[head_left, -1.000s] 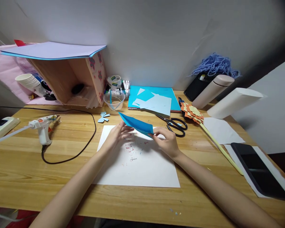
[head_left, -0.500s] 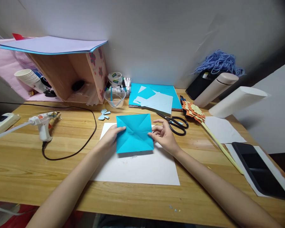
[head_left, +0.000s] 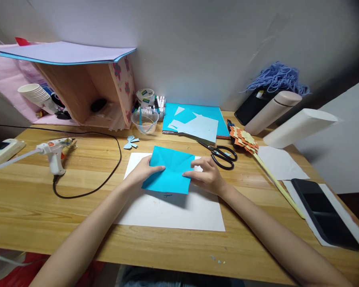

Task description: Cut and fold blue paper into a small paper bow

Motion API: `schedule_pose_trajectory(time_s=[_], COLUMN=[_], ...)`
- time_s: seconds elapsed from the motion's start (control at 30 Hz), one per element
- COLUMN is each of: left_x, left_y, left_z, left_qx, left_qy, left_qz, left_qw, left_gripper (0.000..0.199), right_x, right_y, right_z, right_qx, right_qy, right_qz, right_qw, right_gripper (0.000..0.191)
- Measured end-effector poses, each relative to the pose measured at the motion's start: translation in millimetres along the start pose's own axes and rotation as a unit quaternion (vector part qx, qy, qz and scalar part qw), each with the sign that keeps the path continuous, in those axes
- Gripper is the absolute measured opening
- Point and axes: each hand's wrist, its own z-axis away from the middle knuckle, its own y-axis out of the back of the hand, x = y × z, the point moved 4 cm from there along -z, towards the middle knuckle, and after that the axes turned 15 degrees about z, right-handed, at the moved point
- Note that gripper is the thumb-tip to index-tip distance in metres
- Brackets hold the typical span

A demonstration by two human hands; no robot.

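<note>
A creased square of bright blue paper point(head_left: 170, 179) is held up just above a white sheet point(head_left: 179, 217) on the wooden table. My left hand point(head_left: 142, 171) grips its left side, thumb on top and the other fingers hidden underneath. At the right edge, my right hand point(head_left: 208, 175) pinches the paper between thumb and fingers. Black-handled scissors point(head_left: 223, 156) lie just beyond my right hand. Past my left hand is a small light-blue paper cutout point(head_left: 131, 142) shaped like a bow or petals.
On the left are a white glue gun point(head_left: 56, 155) and its black cable. An open box point(head_left: 119, 95), a clear plastic cup point(head_left: 145, 121) and blue sheets point(head_left: 194, 119) stand at the back. An orange paper flower point(head_left: 243, 139), a flask point(head_left: 277, 111) and a phone point(head_left: 324, 213) are right.
The blue paper has turned slightly clockwise and tilted, and its middle bends more. My left thumb reaches further over it; my right fingers have curled in closer at the right edge.
</note>
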Motion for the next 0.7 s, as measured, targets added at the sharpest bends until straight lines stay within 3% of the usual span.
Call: schedule_pose_trajectory(time_s=[0.13,0.33,0.53,0.7], left_x=[-0.5,2.3,-4.0,2.8], left_y=[-8.0,-32.4,-35.2,-37.1], left_z=[0.9,14.6,19.9,17.3], left_qx=[-0.031,-0.161,-0.099,-0.121], left_qy=[-0.015,0.000,0.057,-0.001], left_qz=[-0.058,-0.036,0.017,-0.091], left_qw=[0.998,0.986,0.993,0.988], left_gripper=[0.045,0.037,0.049,0.029], right_x=[-3.3,-0.6,1.6,4.0], right_y=[-2.6,-8.5,-18.9,-20.8], right_z=[-4.2,-4.6,-2.4,-1.0], right_qx=[-0.062,-0.121,-0.182,-0.171], right_qy=[-0.019,-0.162,-0.256,-0.297], right_qz=[-0.070,-0.180,-0.269,-0.279], right_qw=[0.995,0.963,0.910,0.897], right_gripper=[0.010,0.011,0.010,0.010])
